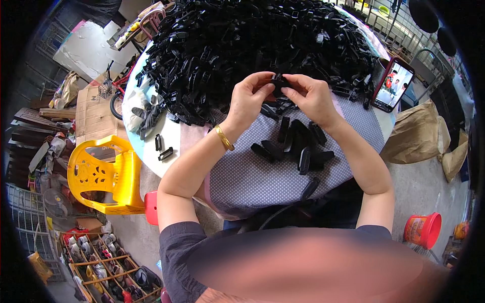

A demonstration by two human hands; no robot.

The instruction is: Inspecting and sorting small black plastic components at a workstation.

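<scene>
As the left hand (246,99) and right hand (316,101) pinch one black piece (278,82), fingers nearly closed, its shape is hard to read. Beyond the fingertips sprawls a glossy heap (222,48)!

Both hands (246,101) pinch a small black piece (278,82) before a black heap (222,50) on the table (146,154).

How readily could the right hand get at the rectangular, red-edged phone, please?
Probably yes: only low, glossy black pieces seem to lie between the right hand and the phone, though that hand is occupied gripping a small black part.
</scene>
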